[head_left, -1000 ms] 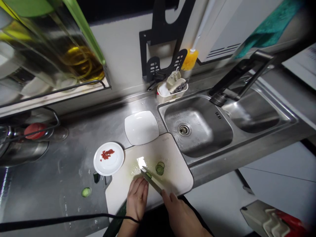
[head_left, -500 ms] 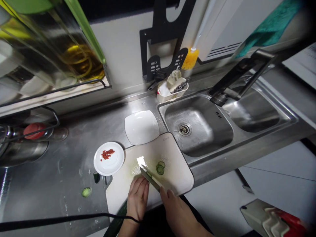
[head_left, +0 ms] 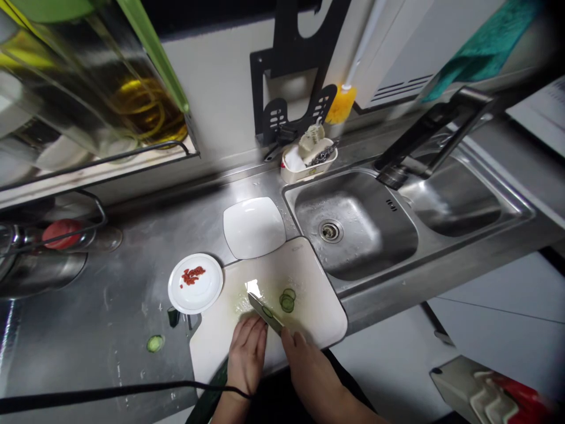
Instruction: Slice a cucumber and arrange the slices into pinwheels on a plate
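Note:
My right hand [head_left: 309, 362] is closed round the handle of a kitchen knife [head_left: 257, 304], whose blade slants up and left over the white cutting board [head_left: 324, 324]. Fingers curled, my left hand [head_left: 248, 347] presses on a dark green cucumber, right beside the blade. Most of the cucumber [head_left: 215, 386] is hidden by that hand and wrist; its rear part shows at the lower left. One thin cucumber slice [head_left: 267, 312] clings to the blade. Several overlapping cucumber slices [head_left: 287, 302] lie on the board right of the knife.
A white round plate with red berries [head_left: 194, 297] stands left of the board, and a white square plate [head_left: 255, 227] behind it. Cucumber ends [head_left: 155, 343] lie on the steel counter. To the right is the sink [head_left: 375, 247] with a black faucet [head_left: 401, 159]. A black cord [head_left: 132, 390] crosses the lower left.
My right hand and the knife have shifted slightly left and up, the blade now closer to my left fingertips. My left hand and the loose slices stay in place.

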`<action>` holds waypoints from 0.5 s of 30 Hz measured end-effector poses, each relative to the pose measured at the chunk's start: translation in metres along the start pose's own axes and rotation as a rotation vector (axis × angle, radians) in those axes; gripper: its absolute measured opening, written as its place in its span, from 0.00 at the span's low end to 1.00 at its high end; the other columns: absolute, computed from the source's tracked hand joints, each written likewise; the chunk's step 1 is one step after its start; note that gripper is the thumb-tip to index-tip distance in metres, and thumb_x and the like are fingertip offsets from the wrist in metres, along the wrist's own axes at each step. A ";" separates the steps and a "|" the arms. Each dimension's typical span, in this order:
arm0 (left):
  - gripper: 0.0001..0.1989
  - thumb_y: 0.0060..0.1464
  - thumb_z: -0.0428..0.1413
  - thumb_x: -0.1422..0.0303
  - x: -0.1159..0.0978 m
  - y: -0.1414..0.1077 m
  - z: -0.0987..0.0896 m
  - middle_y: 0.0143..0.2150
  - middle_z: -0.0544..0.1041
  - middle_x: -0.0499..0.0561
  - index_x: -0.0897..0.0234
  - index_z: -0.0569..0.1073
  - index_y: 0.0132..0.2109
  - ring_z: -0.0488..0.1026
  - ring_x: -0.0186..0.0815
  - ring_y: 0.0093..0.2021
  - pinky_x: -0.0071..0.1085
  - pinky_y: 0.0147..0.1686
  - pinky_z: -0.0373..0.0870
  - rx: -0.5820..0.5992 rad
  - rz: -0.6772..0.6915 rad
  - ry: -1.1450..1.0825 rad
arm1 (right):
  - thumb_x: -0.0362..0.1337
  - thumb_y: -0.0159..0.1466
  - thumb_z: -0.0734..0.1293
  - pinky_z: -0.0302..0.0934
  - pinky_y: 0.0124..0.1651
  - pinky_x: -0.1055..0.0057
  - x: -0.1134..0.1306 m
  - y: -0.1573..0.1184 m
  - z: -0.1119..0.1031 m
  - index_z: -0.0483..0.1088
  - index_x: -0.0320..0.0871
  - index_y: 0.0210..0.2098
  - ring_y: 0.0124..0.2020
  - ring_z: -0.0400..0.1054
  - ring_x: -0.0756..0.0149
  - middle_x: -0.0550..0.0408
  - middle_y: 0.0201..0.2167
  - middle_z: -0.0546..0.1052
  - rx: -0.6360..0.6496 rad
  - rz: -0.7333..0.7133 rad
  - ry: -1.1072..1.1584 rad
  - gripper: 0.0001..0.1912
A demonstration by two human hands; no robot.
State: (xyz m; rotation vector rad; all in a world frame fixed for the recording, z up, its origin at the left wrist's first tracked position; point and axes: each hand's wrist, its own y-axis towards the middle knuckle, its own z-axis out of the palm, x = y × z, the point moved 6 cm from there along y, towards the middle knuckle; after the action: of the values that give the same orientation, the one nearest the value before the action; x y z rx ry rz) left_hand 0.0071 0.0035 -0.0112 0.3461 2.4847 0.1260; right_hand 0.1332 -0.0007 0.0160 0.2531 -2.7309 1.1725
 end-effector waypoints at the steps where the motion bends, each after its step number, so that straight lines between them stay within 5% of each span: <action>1: 0.11 0.59 0.49 0.75 0.000 0.000 -0.001 0.44 0.77 0.54 0.65 0.73 0.45 0.73 0.37 0.47 0.41 0.52 0.70 -0.003 0.001 -0.002 | 0.19 0.60 0.50 0.64 0.39 0.69 0.000 0.002 0.001 0.64 0.37 0.56 0.39 0.72 0.59 0.43 0.44 0.75 -0.007 -0.001 0.007 0.28; 9: 0.12 0.60 0.47 0.73 -0.001 0.003 -0.003 0.43 0.78 0.55 0.64 0.73 0.47 0.74 0.37 0.46 0.41 0.51 0.71 -0.021 0.007 -0.022 | 0.19 0.59 0.51 0.62 0.43 0.70 -0.006 0.007 0.003 0.64 0.38 0.56 0.42 0.71 0.60 0.44 0.44 0.75 -0.082 -0.011 0.074 0.28; 15: 0.12 0.59 0.48 0.74 0.000 0.002 -0.003 0.45 0.77 0.54 0.64 0.73 0.47 0.73 0.37 0.48 0.40 0.51 0.71 -0.008 -0.009 -0.024 | 0.17 0.56 0.50 0.63 0.38 0.72 -0.017 -0.013 -0.001 0.63 0.40 0.57 0.38 0.72 0.62 0.46 0.43 0.76 -0.055 -0.003 0.102 0.32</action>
State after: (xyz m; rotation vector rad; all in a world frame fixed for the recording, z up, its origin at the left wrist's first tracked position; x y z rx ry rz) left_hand 0.0060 0.0053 -0.0083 0.3313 2.4608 0.1276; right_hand 0.1526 -0.0078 0.0223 0.1849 -2.6685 1.0762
